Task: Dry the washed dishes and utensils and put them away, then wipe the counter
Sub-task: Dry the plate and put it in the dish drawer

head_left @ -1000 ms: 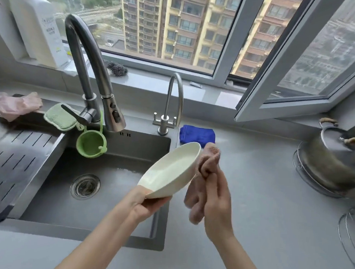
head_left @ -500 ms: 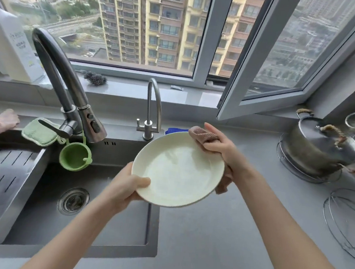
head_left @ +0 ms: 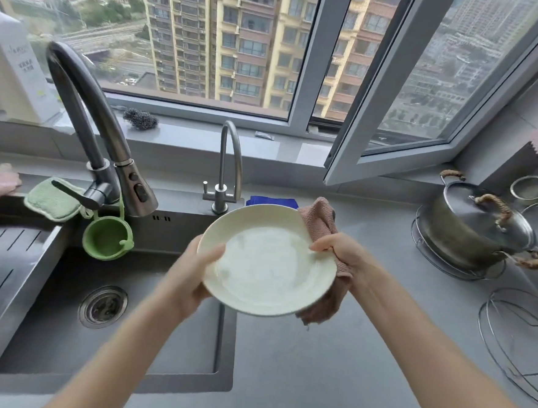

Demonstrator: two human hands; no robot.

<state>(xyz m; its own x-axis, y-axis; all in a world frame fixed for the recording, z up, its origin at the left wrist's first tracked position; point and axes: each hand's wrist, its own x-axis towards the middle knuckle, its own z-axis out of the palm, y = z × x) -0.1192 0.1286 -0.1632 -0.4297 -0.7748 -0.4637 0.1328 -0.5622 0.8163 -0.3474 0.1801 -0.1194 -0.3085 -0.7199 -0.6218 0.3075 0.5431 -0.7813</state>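
Mostly hidden behind plate: pink cloth, also blue cloth, only 1 strip showing. Txt on bottle unreadable. Right edge cuts wire rack.

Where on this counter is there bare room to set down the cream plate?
Freest: the bare grey counter between the steel sink's right rim and the round wire racks, beneath your forearms. Also a strip between the folded blue cloth and the lidded steel pot. The far right is crowded.
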